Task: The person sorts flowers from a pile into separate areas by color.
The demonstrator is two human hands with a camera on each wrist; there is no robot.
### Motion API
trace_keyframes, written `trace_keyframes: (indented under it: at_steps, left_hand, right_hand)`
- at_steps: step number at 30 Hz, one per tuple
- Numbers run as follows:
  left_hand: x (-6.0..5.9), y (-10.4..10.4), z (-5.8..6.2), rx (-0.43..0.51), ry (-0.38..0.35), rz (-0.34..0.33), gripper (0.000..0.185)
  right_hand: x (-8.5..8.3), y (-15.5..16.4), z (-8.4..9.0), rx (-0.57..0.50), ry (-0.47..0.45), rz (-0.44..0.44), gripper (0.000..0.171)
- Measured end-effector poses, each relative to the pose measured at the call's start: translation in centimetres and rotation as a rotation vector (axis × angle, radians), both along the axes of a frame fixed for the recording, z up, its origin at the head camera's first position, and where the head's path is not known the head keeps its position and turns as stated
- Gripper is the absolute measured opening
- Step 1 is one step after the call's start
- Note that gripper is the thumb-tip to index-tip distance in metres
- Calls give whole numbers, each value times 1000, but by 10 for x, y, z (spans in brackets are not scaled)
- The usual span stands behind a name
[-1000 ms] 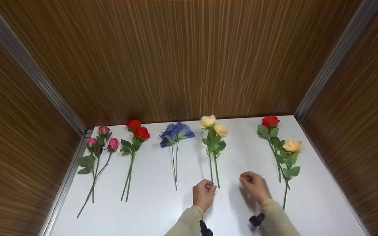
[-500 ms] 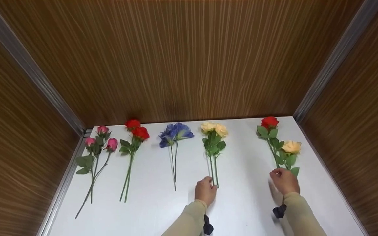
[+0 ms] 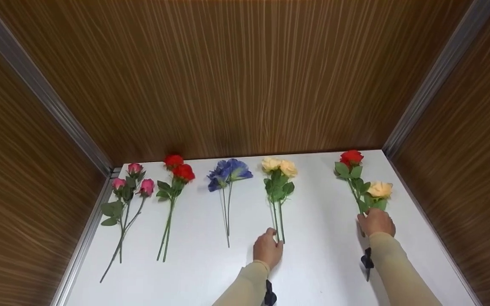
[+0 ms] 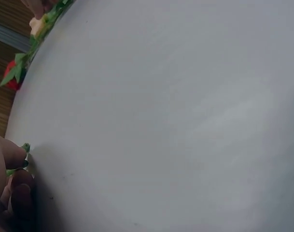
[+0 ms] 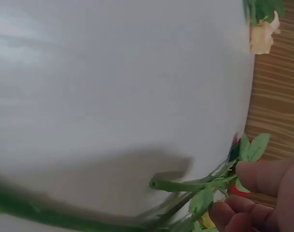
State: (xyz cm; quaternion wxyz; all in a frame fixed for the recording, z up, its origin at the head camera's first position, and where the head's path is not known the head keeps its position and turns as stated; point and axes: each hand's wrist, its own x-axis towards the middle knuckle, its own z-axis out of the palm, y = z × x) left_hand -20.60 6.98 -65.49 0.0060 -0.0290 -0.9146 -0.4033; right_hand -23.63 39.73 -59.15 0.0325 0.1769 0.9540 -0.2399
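Two pale yellow roses (image 3: 280,168) lie side by side, stems toward me. My left hand (image 3: 267,250) pinches at the lower end of their stems; in the left wrist view, green stem ends (image 4: 25,147) show at its thumb and finger. At the right, my right hand (image 3: 379,222) is over the leaves and stem of another yellow rose (image 3: 380,190), covering part of it. Its thumb and bent fingertips stand apart near the leaves in the right wrist view. A red rose (image 3: 351,157) lies beside it, its cut stem end (image 5: 156,184) close to this hand.
Left of my hands lie blue flowers (image 3: 229,170), two red roses (image 3: 183,172) and several pink roses (image 3: 146,187), on the white table (image 3: 202,280). A wood-grain wall (image 3: 245,76) rises at the back, with more panels at both sides.
My right hand has moved right, from beside the paired yellow roses to the single one. The left rose of the pair has drawn back level with its neighbour; my left hand stays at their stems.
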Motion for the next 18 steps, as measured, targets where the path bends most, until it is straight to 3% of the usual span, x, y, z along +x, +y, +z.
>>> trace_keyframes:
  at_steps: [6,13,18]
  left_hand:
    - [0,2,-2,-9,15,-11,28]
    - [0,1,-3,-7,39,-22,29]
    - [0,-2,-7,-11,47,-27,29]
  right_hand:
    - [-8,0,-5,17,-87,15,27]
    - [-11,-2,-17,47,-65,25,27]
    - [-12,-12,-23,120,-69,84,20]
